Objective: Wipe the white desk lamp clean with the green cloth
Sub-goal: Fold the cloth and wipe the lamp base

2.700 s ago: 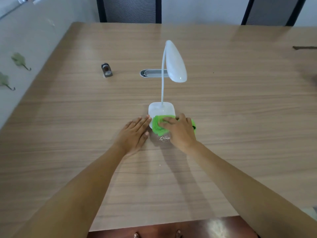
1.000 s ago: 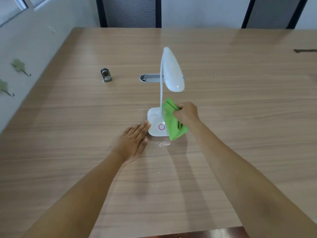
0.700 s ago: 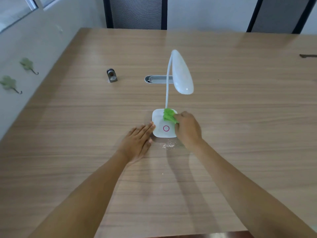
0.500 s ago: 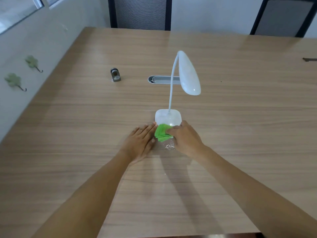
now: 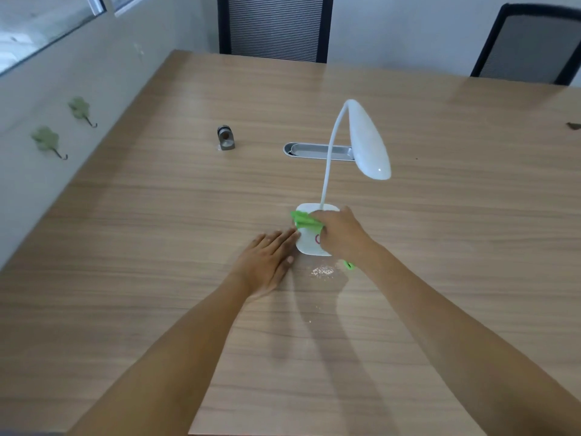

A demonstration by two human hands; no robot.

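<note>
Pressing down on the lamp (image 5: pixel 361 146) base, the right hand (image 5: pixel 341 236) has its grip closed on the green cloth (image 5: pixel 305 221), which is bunched under the fingers on the far left part of the base; a small green corner also pokes out near the wrist, on the table (image 5: pixel 157 231) just right of the base. The hand covers most of the base, so only its left edge, its far rim and part of a pink ring mark show.

The left hand (image 5: pixel 267 262) lies flat on the table, palm down, fingers together and straight, holding nothing. Its fingertips reach the left edge of the base; whether they touch it I cannot tell.

The lamp stands upright near the middle of the table, its thin white neck rising from the far side of the base and curving over to a long head that tilts down to the right.

A patch of pale crumbs (image 5: pixel 322 271) sits on the table just in front of the base. Further off are a metal cable slot (image 5: pixel 314 150) behind the neck and a small grey object (image 5: pixel 224 138) to the left. Two chairs (image 5: pixel 273 26) stand at the far edge, and two leaf-shaped hooks (image 5: pixel 47 140) hang on the left wall.
</note>
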